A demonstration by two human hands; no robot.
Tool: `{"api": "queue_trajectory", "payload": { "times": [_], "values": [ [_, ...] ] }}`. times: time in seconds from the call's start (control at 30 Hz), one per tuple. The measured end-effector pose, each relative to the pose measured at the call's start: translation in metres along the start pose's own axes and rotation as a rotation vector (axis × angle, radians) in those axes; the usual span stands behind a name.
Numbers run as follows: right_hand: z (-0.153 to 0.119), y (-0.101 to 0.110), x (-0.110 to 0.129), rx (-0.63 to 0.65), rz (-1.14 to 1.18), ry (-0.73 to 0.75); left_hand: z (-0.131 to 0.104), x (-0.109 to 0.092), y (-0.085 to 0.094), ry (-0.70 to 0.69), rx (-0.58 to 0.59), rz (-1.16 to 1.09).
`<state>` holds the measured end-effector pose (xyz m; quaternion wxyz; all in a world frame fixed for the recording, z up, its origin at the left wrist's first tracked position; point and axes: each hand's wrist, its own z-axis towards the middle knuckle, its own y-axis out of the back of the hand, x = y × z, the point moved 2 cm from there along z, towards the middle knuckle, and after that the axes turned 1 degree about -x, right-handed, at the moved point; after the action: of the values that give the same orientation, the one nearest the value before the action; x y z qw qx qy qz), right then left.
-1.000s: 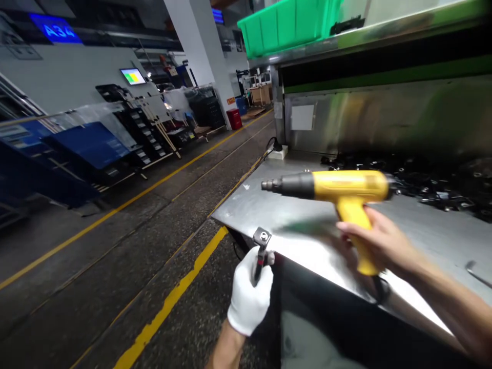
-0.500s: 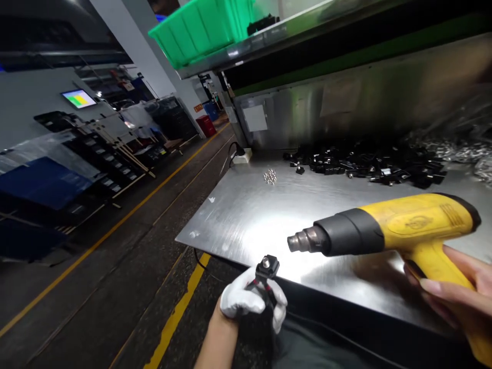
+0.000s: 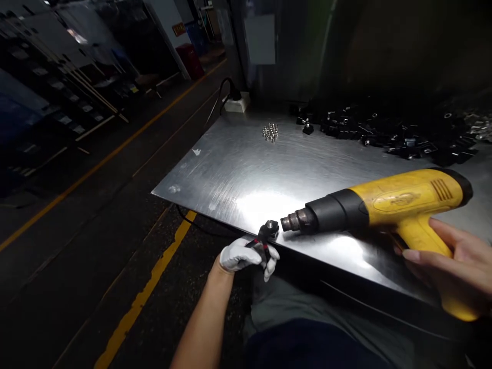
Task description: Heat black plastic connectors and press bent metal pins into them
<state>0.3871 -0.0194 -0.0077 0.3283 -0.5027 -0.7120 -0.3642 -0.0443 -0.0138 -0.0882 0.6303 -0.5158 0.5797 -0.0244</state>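
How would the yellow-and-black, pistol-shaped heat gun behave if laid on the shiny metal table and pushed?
The heat gun would likely be stiff; it looks hard-shelled. It might swivel rather than roll, because its yellow handle juts out.

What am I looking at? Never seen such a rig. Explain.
No robot here: these are a person's two hands, seen by a camera worn on the head, looking forward and down. The gloved left grip holds a dark plier-like tool with a small black part at its tip. The bare right grip holds a yellow heat gun, its nozzle pointed toward that part. On the metal table lie a cluster of shiny metal pieces and a heap of black parts; a white block with a dark plug sits at the back.
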Motion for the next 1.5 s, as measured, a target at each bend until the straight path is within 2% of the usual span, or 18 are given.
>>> {"api": "queue_trajectory", "payload": {
  "times": [0.1,0.2,0.33,0.5,0.73,0.93,1.5],
  "values": [
    [0.004,-0.004,0.013,0.069,-0.003,-0.015,0.002,-0.001,0.006,0.008,0.033,-0.014],
    [0.005,-0.012,0.035,0.047,-0.020,-0.009,0.003,-0.005,0.009,0.036,0.079,-0.011],
    [0.008,-0.020,0.056,0.070,-0.045,-0.075,0.002,-0.010,0.012,0.083,0.134,-0.004],
    [0.018,-0.011,0.056,0.170,-0.078,-0.091,0.001,-0.008,0.018,0.116,0.190,-0.020],
    [0.021,-0.012,0.070,0.121,-0.129,-0.126,-0.001,-0.005,0.018,0.129,0.233,-0.074],
    [0.024,-0.017,0.075,0.107,-0.098,-0.175,-0.001,-0.007,0.018,0.148,0.219,-0.090],
    [0.026,-0.013,0.070,0.130,-0.104,-0.097,-0.001,-0.008,0.018,0.185,0.180,-0.093]
  ]
}}
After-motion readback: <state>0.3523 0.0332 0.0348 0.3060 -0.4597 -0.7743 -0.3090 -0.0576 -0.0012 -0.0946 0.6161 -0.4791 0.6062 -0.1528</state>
